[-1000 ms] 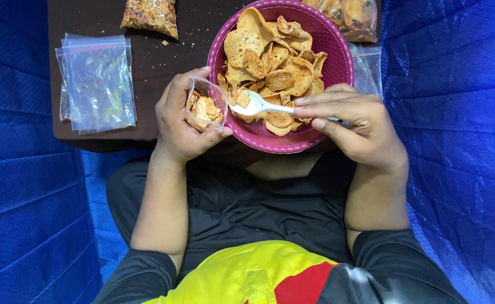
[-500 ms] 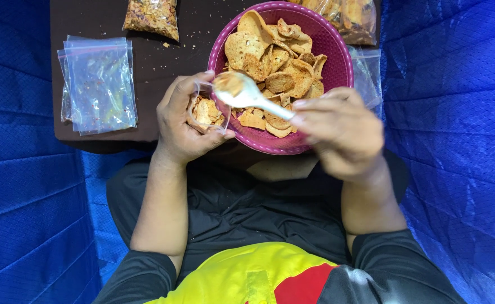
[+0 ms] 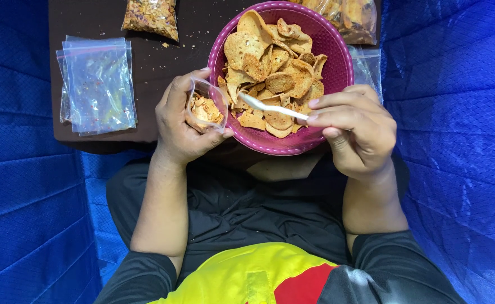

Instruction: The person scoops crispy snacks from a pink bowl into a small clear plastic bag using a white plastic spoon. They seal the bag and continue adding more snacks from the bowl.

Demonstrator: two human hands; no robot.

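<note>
My left hand [image 3: 180,126] grips a small clear plastic bag [image 3: 205,107], held open at the near edge of the dark table, with orange chips inside it. My right hand [image 3: 354,126] holds a white plastic spoon [image 3: 270,106] by its handle; the spoon's bowl points left over the chips, close to the bag's mouth. Behind both hands stands a pink round bowl [image 3: 337,56] heaped with tan and orange chips [image 3: 273,65].
A stack of empty clear zip bags [image 3: 96,84] lies at the table's left. A filled bag of snacks [image 3: 152,17] sits at the far edge, another filled bag [image 3: 351,19] at the top right. Blue padded walls close in on both sides. Crumbs dot the brown table [image 3: 146,67].
The spoon rose out of the bowl's near side and swung left to the bag's mouth, then drew slightly back. My left hand kept the bag in place.
</note>
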